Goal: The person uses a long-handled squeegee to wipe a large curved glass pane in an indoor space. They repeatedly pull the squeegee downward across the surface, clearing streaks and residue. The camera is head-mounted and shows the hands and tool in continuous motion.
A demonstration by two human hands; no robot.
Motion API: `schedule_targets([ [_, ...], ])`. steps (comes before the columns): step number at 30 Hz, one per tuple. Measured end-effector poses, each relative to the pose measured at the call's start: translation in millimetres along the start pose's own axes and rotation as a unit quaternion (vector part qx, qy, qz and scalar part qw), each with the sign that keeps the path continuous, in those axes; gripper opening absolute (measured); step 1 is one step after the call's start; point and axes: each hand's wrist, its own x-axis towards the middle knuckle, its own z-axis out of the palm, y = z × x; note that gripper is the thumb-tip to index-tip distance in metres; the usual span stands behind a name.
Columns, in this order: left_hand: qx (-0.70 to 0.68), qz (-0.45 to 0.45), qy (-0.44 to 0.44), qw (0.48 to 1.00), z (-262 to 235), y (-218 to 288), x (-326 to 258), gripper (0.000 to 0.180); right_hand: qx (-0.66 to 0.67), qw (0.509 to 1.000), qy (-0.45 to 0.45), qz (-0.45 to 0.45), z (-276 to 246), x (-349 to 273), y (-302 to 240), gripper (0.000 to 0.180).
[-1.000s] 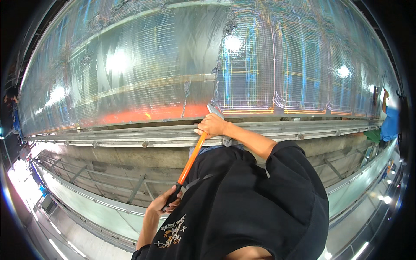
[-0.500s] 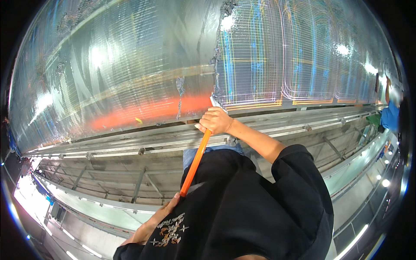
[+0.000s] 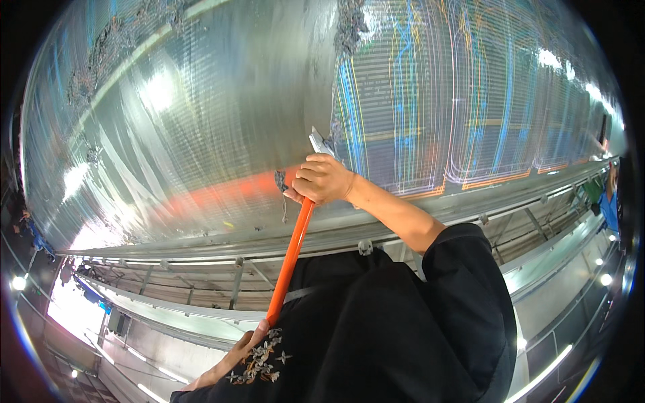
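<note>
My right hand (image 3: pixel 322 180) is closed around the upper handle of a long-handled scraper (image 3: pixel 290 262) with an orange shaft. Its pale metal blade (image 3: pixel 318 140) pokes out beyond my fist, over the large shiny panel (image 3: pixel 282 101). My left hand (image 3: pixel 247 348) holds the bottom end of the shaft by my shirt; most of those fingers are hidden. Right of the blade, coloured lines (image 3: pixel 403 127) cover the panel; to its left the surface is greyer and smeared. Dark crumpled residue (image 3: pixel 349 30) lies along the boundary. Another grey scrap (image 3: pixel 281 180) is beside my right fist.
A metal rail (image 3: pixel 201 250) runs along the panel's near edge, with a framework below it. More dark residue (image 3: pixel 101 57) clings at the far left. At the far right a person in blue (image 3: pixel 609 201) stands near the panel.
The scraper and both hands have shifted slightly left in view. The blade now reaches farther over the panel, and my right fist has moved from its near edge onto the area above it.
</note>
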Motion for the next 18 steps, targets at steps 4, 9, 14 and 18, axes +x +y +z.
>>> schedule_targets([
  [4,0.022,0.001,-0.038,0.999,-10.1,50.4,-34.4,0.068,0.020,0.999,0.029,0.000,-12.7,36.9,35.7,0.043],
  [9,-0.168,0.003,-0.165,0.972,-17.2,176.4,-68.5,0.072,-0.067,0.996,0.042,-0.031,-54.4,115.4,135.6,0.044],
  [14,-0.330,0.140,-0.338,0.870,-75.3,252.0,-50.4,0.054,-0.045,0.998,0.047,0.024,-86.8,204.4,248.6,0.047],
  [18,-0.360,0.190,-0.345,0.846,-66.7,270.5,-49.4,0.061,-0.090,0.994,-0.031,0.055,-98.7,229.3,253.3,0.050],
])
